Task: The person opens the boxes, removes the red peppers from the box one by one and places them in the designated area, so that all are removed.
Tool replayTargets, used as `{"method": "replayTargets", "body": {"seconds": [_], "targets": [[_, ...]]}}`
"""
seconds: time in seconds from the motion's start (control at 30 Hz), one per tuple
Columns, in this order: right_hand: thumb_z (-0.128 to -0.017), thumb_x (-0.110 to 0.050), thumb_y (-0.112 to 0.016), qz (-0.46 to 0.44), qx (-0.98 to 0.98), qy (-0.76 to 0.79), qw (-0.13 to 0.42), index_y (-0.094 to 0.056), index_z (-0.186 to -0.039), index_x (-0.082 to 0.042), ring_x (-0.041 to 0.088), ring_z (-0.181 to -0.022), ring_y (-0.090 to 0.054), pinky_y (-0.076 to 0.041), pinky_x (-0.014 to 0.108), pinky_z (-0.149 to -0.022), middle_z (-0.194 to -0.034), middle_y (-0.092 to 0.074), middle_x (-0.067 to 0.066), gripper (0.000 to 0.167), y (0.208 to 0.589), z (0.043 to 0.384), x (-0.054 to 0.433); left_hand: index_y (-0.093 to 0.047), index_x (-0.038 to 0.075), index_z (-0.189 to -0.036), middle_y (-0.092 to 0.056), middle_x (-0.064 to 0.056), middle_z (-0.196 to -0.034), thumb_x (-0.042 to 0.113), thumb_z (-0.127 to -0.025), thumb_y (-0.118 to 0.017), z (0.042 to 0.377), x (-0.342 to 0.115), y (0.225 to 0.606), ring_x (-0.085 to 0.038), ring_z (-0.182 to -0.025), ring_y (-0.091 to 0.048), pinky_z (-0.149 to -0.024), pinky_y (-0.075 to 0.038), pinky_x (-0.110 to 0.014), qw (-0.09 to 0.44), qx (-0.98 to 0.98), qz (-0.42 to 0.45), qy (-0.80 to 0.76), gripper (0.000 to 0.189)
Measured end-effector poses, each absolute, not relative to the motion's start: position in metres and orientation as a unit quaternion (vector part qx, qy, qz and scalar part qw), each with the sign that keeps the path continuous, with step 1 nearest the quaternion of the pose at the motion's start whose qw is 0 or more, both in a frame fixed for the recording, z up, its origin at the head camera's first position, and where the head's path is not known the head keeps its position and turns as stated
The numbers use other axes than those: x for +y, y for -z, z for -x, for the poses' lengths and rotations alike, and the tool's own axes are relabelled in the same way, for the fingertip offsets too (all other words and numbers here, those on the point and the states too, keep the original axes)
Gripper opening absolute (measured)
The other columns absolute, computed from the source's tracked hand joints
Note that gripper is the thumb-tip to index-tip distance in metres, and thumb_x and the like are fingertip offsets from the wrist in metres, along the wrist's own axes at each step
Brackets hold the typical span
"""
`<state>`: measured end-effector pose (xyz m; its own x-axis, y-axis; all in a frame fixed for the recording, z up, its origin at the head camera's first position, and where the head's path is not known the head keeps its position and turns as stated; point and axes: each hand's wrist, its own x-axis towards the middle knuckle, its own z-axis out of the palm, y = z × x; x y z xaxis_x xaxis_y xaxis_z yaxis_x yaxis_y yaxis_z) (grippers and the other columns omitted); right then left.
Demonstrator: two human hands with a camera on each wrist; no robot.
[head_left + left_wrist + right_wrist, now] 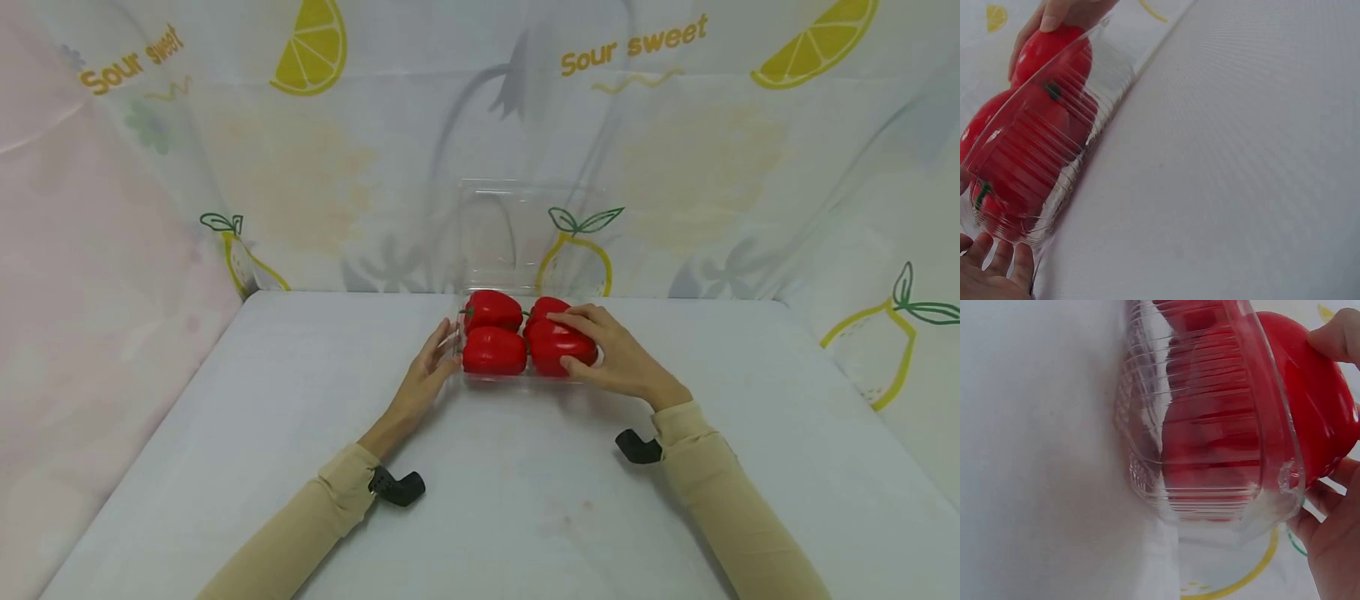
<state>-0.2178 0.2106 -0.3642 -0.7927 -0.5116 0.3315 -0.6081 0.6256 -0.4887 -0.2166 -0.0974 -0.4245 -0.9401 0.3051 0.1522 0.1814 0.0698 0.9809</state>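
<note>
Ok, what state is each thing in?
Clear plastic clamshell container: open, on the table
Lid: raised, upright behind the container
Back-left red bell pepper: inside, stem leftward
Front-left red bell pepper: inside the container
Back-right red bell pepper: inside, partly hidden
Front-right red bell pepper: gripped, jutting above the container
Right hand: gripping that pepper
Left hand: touching the container's left side

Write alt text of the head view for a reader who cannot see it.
A right hand grips a red bell pepper at the near right of an open clear plastic clamshell box holding three more peppers; the left hand is at its left side. The box stands on a white table before a lemon-print cloth.
</note>
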Motion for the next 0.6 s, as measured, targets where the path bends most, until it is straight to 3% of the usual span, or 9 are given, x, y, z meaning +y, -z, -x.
{"method": "replayTargets", "body": {"seconds": [0.6], "targets": [[-0.086, -0.021, -0.066, -0.301, -0.897, -0.314, 0.074, -0.047, -0.137, -0.021, 0.025, -0.122, -0.044, -0.052, 0.048, -0.087, -0.136, -0.047, 0.007, 0.055, 0.351, 0.214, 0.220, -0.012, 0.013, -0.152, -0.024, -0.003, -0.156, 0.015, -0.098, -0.046, 0.216, -0.097, 0.424, -0.024, -0.143, -0.026, -0.111, -0.030, -0.047, 0.051, 0.727, -0.162, -0.665, 0.064]]}}
